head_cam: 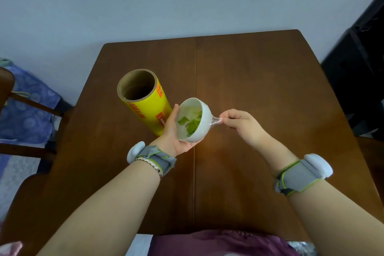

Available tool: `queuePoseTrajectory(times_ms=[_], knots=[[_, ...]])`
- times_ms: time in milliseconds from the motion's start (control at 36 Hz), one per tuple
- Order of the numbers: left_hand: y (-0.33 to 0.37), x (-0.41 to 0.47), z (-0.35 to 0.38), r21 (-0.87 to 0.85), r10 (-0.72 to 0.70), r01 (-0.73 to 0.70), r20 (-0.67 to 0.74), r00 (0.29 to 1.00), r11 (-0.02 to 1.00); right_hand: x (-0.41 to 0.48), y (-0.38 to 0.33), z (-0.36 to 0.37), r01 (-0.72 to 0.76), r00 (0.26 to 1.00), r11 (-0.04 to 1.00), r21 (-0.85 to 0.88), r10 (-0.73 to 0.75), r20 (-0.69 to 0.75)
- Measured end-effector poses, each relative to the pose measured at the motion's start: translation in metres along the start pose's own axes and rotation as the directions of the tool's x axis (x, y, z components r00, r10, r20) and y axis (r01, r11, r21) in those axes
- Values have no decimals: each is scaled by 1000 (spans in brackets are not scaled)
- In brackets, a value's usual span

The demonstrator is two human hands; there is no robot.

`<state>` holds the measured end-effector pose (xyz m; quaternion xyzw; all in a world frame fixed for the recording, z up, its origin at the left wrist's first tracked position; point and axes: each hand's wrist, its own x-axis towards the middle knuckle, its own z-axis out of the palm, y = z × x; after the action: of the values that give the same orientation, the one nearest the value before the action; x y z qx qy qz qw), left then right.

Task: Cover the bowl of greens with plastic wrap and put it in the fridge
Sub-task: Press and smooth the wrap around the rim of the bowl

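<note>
**Tilted bowl of greens held over a table, wrap pulled from its base**

Above a brown wooden table [259, 89], the left hand [173, 131] grips a white bowl [200, 124] tipped on its side, opening facing left. Green leaf pieces [192, 125] lie inside. The right hand [239, 122] pinches a twisted tail of clear plastic wrap [217, 120] stretched from the bowl's underside, to the bowl's right. A yellow plastic wrap roll [147, 108] stands upright on the table, just left of the bowl. Grey wristbands [299, 176] circle both wrists.
</note>
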<state>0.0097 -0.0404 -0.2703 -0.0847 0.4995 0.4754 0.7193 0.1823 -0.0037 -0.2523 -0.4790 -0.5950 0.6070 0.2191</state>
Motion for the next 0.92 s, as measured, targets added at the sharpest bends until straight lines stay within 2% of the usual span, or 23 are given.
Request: queuePoseTrajectory(times_ms=[167, 306, 361, 417, 472, 528, 584, 667, 750, 834, 917], knots=[[-3, 3, 1, -20, -5, 5, 1, 1000, 1000, -2, 0, 7, -8, 1000, 988, 151, 5, 21], [-4, 5, -4, -27, -9, 9, -3, 1000, 1000, -5, 7, 7, -47, 994, 968, 245, 20, 112], [-4, 6, -6, -35, -9, 9, -3, 1000, 999, -6, 10, 8, -3, 1000, 991, 135, 0, 22], [-5, 7, -6, -50, 12, -12, 0, 1000, 999, -5, 14, 13, 39, 994, 984, 174, -20, -107], [-6, 8, -4, -61, 59, -58, 25, 998, 997, -4, 19, 20, 0, 978, 906, 424, 89, -189], [-7, 9, 1, -45, 105, -102, 78, 991, 994, -2, 22, 28, -57, 954, 750, 659, 236, -187], [-8, 6, 6, -27, 136, -133, 151, 979, 991, 2, 24, 36, -91, 933, 632, 770, 324, -155], [-11, 6, 9, 23, 153, -164, 242, 958, 986, 3, 19, 45, -117, 928, 622, 774, 346, -138], [-10, 8, 8, 86, 170, -198, 257, 951, 976, 5, 12, 47, -141, 924, 647, 750, 358, -135], [-7, 7, 8, 164, 203, -236, 196, 959, 958, 7, 12, 45, -176, 906, 711, 681, 387, -170], [-8, 5, 10, 222, 243, -272, 147, 959, 936, 6, 13, 41, -207, 883, 715, 668, 430, -187]])
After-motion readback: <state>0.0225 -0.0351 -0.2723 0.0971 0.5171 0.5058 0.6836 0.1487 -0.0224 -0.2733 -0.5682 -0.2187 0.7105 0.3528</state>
